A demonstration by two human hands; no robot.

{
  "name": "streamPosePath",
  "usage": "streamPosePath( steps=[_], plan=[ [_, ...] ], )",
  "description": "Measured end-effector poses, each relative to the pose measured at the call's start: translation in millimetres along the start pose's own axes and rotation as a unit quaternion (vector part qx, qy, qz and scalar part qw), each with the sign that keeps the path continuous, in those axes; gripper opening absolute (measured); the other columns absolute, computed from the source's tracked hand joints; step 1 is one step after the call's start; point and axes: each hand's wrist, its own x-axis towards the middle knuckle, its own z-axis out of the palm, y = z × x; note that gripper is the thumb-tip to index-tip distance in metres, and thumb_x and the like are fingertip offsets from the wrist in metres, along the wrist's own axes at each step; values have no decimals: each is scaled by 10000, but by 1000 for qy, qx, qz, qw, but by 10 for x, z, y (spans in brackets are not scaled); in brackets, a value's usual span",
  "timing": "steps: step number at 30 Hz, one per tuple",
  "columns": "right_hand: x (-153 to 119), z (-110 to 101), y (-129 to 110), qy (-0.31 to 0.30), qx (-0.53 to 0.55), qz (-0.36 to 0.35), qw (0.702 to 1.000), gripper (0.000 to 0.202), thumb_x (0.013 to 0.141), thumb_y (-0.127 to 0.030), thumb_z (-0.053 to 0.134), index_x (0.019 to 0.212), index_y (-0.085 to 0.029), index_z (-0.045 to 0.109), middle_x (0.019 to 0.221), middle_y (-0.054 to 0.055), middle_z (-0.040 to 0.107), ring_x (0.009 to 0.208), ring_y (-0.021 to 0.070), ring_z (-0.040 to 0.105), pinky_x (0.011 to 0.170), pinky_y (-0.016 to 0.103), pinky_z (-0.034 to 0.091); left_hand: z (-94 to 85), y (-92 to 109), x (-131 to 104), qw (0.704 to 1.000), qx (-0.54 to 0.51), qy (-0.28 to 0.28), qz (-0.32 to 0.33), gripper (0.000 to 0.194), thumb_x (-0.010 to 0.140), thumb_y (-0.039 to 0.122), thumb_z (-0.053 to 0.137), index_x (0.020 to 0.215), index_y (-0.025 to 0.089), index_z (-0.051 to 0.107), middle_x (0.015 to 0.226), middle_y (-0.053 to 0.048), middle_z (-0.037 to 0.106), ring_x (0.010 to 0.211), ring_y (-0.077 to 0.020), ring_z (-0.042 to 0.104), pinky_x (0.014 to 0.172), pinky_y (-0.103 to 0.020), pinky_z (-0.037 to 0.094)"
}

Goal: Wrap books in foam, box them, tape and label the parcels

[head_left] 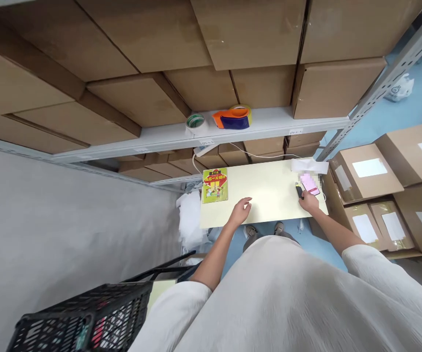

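My right hand [309, 201] is closed around a small black and yellow tool [299, 190] at the right end of the pale table [265, 195]. A phone with a pink screen [309, 184] lies just beyond that hand. My left hand [241, 211] is over the table's near edge, its fingers slightly curled and apart, holding nothing. To its left, a green and yellow picture book [215, 186] lies flat at the table's left end, not touched by either hand.
Above the table, a metal shelf [269, 126] holds cardboard boxes, a tape roll [196, 123] and an orange and blue tape dispenser [233, 119]. Labelled boxes [368, 171] stand at the right. A black crate [86, 313] is at the lower left.
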Motion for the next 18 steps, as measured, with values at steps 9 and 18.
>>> streamPosePath(
  steps=[9, 18],
  plan=[
    [34, 259, 147, -12, -75, -36, 996, 361, 1071, -295, 524, 1389, -133, 584, 1454, 242, 600, 1340, 379, 583, 987, 447, 501, 13, -4, -93, 999, 3, -6, -34, 356, 1005, 255, 597, 1322, 227, 758, 1417, -112, 766, 1225, -244, 762, 1061, -414, 633],
    [158, -468, -600, 126, 20, -161, 979, 348, 1073, -338, 492, 1323, -158, 654, 1409, 233, 646, 1247, 379, 599, 1007, 477, 491, -167, -44, -11, 1000, -20, 16, -10, 338, 976, 250, 622, 1278, 225, 771, 1366, -115, 788, 1181, -245, 775, 1064, -430, 636]
  ],
)
